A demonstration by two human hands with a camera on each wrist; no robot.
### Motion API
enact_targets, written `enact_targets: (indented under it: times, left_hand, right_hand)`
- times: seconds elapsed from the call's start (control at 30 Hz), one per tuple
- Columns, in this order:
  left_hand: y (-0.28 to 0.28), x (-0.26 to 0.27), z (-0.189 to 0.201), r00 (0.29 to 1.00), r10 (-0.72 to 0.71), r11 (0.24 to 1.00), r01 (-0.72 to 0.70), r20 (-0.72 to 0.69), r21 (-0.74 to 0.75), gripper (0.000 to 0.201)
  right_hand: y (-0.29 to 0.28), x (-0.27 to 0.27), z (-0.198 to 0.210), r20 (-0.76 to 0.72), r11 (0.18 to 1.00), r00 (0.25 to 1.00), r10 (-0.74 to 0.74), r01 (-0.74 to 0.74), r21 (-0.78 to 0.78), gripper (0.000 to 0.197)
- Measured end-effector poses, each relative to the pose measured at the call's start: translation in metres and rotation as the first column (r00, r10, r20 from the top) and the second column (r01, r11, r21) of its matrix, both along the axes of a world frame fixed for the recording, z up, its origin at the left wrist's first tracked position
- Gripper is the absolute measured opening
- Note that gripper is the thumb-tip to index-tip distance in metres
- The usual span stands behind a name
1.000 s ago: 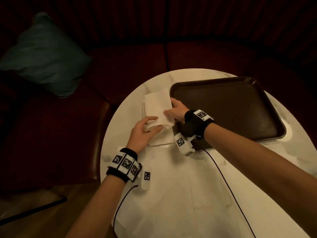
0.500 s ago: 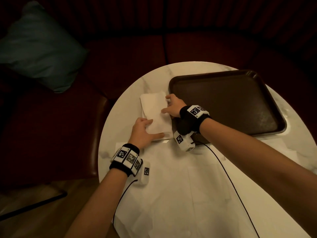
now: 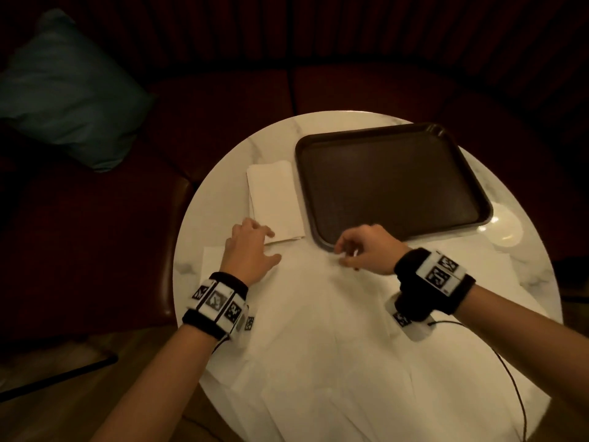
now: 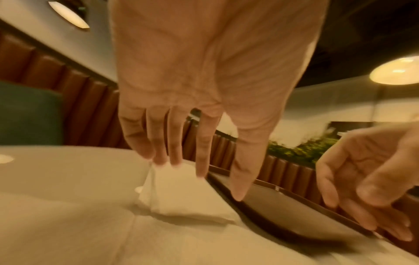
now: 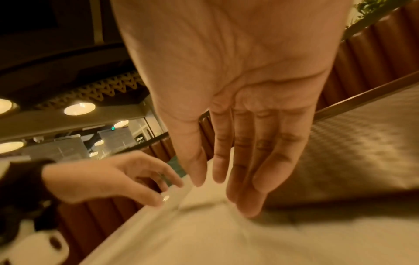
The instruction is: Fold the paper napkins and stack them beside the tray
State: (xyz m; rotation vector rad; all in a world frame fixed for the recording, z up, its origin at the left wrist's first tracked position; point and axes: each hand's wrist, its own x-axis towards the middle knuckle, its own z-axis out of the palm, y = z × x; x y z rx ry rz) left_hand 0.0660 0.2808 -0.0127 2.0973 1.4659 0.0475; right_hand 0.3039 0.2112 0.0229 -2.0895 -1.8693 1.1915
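A round white marble tabletop (image 3: 197, 224) stands in a dim room against a curved dark red upholstered bench (image 3: 223, 90), with a teal cushion (image 3: 63, 87) on the seat to the left. In the wrist views, round ceiling lamps (image 4: 395, 72) glow overhead and green plants (image 4: 301, 150) sit behind the bench back. A dark brown tray (image 3: 392, 183) lies on the far right part of the tabletop. Just to its left, almost touching its rim, lies the stack of folded napkins (image 3: 274, 199). Unfolded napkins (image 3: 318, 346) spread flat across the near half of the tabletop.

The left hand (image 3: 247, 250) hovers low over the near edge of the stack, its grip loose and open, fingers (image 4: 158, 143) reaching down with their tips at the folded paper; whether they touch it I cannot tell. The right hand (image 3: 366, 248) hangs over the near left corner of the tray, its grip also open and holding nothing, fingers (image 5: 247, 157) relaxed and pointing down toward the unfolded sheets.
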Motion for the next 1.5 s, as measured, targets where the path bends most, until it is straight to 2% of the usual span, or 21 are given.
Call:
enact_targets:
  times: [0.1,0.23,0.3,0.43,0.57,0.73,0.93,1.03,1.17,1.27,1.4,1.5]
  left_hand:
    - [-0.041,-0.011,0.003,0.995,-0.073,0.997,0.071,-0.063,-0.034,0.033]
    - [-0.095,-0.016,-0.001,0.989,-0.125,0.992,0.125,-0.08,-0.013,0.041]
    - [-0.118,-0.012,-0.005,0.988,-0.124,0.991,0.128,-0.097,0.041,0.045]
    - [-0.141,-0.004,-0.019,0.99,-0.029,0.995,0.042,-0.137,0.092,0.047]
    - [-0.146,0.001,-0.036,0.996,0.082,0.989,-0.078,-0.031,0.122,0.039]
    - [-0.141,0.002,-0.05,0.982,0.174,0.975,-0.183,0.078,0.127,0.018]
    - [-0.141,0.003,-0.052,0.988,0.15,0.964,-0.156,0.045,0.213,0.014]
    - [-0.143,0.003,-0.054,0.984,0.164,0.963,-0.174,0.065,0.204,0.012]
    - [-0.145,-0.001,-0.058,0.961,0.191,0.964,-0.222,0.201,0.144,0.005]
    - [-0.145,-0.009,-0.055,0.919,0.201,0.96,-0.254,0.341,0.119,0.017]
    - [-0.139,-0.013,-0.04,0.888,0.194,0.954,-0.269,0.417,0.13,0.046]
    - [-0.132,-0.009,-0.026,0.878,0.157,0.963,-0.237,0.452,0.127,0.07]
  right_hand:
    - [-0.04,0.006,-0.013,0.05,0.998,0.999,0.004,-0.002,-0.057,0.019]
    - [-0.07,0.005,-0.034,0.138,0.993,0.985,0.102,-0.093,-0.073,0.056]
    - [-0.074,0.003,-0.041,0.163,0.991,0.978,0.131,-0.124,-0.051,0.063]
    - [-0.074,-0.007,-0.043,0.234,0.984,0.966,0.11,-0.138,0.109,0.055]
    - [-0.079,-0.019,-0.043,0.129,0.981,0.991,0.039,-0.063,0.186,0.046]
    - [-0.084,-0.026,-0.047,0.065,0.987,0.997,-0.043,0.032,0.156,0.044]
    - [-0.061,-0.03,-0.066,-0.045,0.95,0.955,-0.292,0.295,0.106,0.053]
    - [-0.051,-0.03,-0.073,-0.088,0.911,0.912,-0.4,0.407,0.07,0.048]
    - [-0.042,-0.03,-0.077,-0.123,0.871,0.87,-0.477,0.487,0.068,0.036]
    - [-0.04,-0.029,-0.071,-0.153,0.865,0.869,-0.471,0.489,0.114,0.027]
    - [-0.04,-0.03,-0.047,-0.375,0.886,0.857,-0.353,0.435,0.159,0.019]
    - [-0.035,-0.028,-0.026,-0.54,0.91,0.803,-0.252,0.387,0.15,0.021]
